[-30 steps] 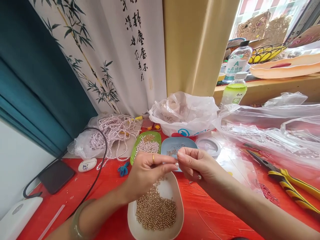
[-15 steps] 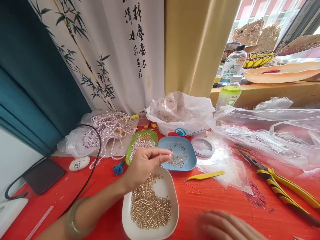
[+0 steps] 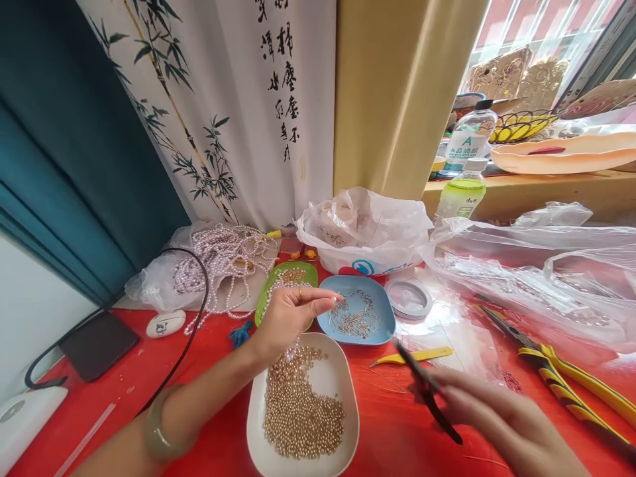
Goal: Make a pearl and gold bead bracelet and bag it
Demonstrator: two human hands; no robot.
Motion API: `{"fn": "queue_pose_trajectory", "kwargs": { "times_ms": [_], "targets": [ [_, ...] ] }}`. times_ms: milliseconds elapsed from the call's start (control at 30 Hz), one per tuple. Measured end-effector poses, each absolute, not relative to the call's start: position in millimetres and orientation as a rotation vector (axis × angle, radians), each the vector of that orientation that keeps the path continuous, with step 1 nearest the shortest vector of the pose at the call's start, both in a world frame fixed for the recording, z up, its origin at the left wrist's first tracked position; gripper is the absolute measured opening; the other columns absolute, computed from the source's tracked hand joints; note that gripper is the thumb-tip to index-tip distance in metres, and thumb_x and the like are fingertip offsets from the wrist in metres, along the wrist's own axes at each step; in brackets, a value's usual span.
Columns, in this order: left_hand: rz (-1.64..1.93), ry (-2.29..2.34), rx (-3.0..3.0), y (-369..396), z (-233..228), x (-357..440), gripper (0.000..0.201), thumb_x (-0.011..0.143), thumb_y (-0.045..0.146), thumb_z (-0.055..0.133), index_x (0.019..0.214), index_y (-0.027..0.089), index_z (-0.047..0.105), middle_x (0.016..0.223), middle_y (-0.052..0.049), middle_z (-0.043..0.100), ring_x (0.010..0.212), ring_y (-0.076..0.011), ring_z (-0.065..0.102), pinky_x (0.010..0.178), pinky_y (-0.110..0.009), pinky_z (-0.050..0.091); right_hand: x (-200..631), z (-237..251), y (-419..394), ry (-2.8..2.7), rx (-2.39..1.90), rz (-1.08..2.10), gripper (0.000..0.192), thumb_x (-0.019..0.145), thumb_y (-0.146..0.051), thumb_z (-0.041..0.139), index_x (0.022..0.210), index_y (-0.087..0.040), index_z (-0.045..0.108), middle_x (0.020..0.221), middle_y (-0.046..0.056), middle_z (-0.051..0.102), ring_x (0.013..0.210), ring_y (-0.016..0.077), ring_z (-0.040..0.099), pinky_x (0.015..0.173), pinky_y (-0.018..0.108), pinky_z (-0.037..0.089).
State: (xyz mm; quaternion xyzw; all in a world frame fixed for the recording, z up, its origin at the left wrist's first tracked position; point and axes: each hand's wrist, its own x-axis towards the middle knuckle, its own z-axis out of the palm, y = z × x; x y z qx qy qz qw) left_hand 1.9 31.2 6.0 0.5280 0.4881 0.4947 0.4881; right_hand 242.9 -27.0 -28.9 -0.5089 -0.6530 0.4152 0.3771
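My left hand [image 3: 285, 319] is closed in a pinch over the near edge of the blue tray [image 3: 385, 331]. A tiny white bead [image 3: 334, 300] shows at its fingertips. A few pale beads [image 3: 292, 350] dangle below the palm, over the white tray [image 3: 328, 354] of gold beads [image 3: 303, 417]. On the right, my right hand [image 3: 497, 404] grips small dark pliers [image 3: 427, 387], blurred by motion, with their tip toward the blue tray. Thin pins and small beads [image 3: 358, 321] lie scattered in that tray. Behind my left hand, a green tray [image 3: 311, 271] is partly hidden.
Yellow tweezers [image 3: 417, 356] lie near the blue tray. Larger yellow-black pliers [image 3: 556, 364] rest at right. Strings of pearl beads [image 3: 223, 255] pile at back left, beside a black cable [image 3: 206, 291]. A bagged bowl [image 3: 368, 232] and bottles [image 3: 462, 192] stand behind.
My right hand has risen from the table's front edge with dark pliers in it. My left hand keeps its pinch, and pale beads now show beneath it. The view has shifted slightly.
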Motion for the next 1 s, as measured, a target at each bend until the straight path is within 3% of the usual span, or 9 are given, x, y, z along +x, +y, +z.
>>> {"fn": "queue_pose_trajectory", "kwargs": {
  "times_ms": [100,233,367,567,1000],
  "targets": [
    [1.222,1.170,1.280,32.5,4.8,0.3,0.007,0.064,0.022,0.067,0.070,0.021,0.071,0.079,-0.003,0.071,0.078,-0.0152,0.063,0.070,-0.025,0.049,229.0,-1.6,-6.2,-1.326,-1.085,1.528,0.038,0.081,-0.049,0.040,0.090,-0.025,0.068,0.100,0.010,0.067,0.092,0.0283,0.061,0.068,0.042,0.053],
    [1.244,1.157,1.336,32.9,4.5,-2.4,0.009,0.065,0.023,0.067,0.072,0.020,0.071,0.078,-0.004,0.071,0.078,-0.0153,0.062,0.073,-0.026,0.048,213.5,12.6,14.0,-1.256,-0.896,1.759,0.034,0.080,-0.043,0.044,0.100,-0.024,0.064,0.105,0.009,0.064,0.101,0.0275,0.055,0.080,0.045,0.046],
    [1.184,1.177,1.407,30.6,6.3,-2.9,0.011,0.067,0.024,0.065,0.075,0.020,0.071,0.081,-0.005,0.071,0.077,-0.0158,0.063,0.070,-0.025,0.048,200.5,5.4,15.5,-1.397,-1.120,1.647,0.030,0.078,-0.040,0.051,0.095,-0.020,0.065,0.096,0.008,0.066,0.094,0.0259,0.057,0.082,0.042,0.042],
    [1.148,1.178,1.490,24.7,7.5,-0.7,0.011,0.070,0.023,0.063,0.078,0.024,0.071,0.084,-0.002,0.071,0.080,-0.0151,0.064,0.072,-0.023,0.049,197.0,3.1,8.8,-1.653,-1.203,1.452,0.018,0.074,-0.037,0.051,0.070,-0.023,0.061,0.066,0.001,0.058,0.068,0.0194,0.054,0.062,0.029,0.044],
    [1.160,1.161,1.508,22.2,7.1,0.5,0.012,0.070,0.020,0.063,0.078,0.024,0.071,0.085,0.000,0.071,0.081,-0.0142,0.065,0.076,-0.022,0.050,199.2,7.9,10.3,-1.744,-1.196,1.332,0.018,0.074,-0.036,0.050,0.071,-0.022,0.061,0.074,0.003,0.061,0.071,0.0197,0.054,0.060,0.027,0.044]
  ]
}}
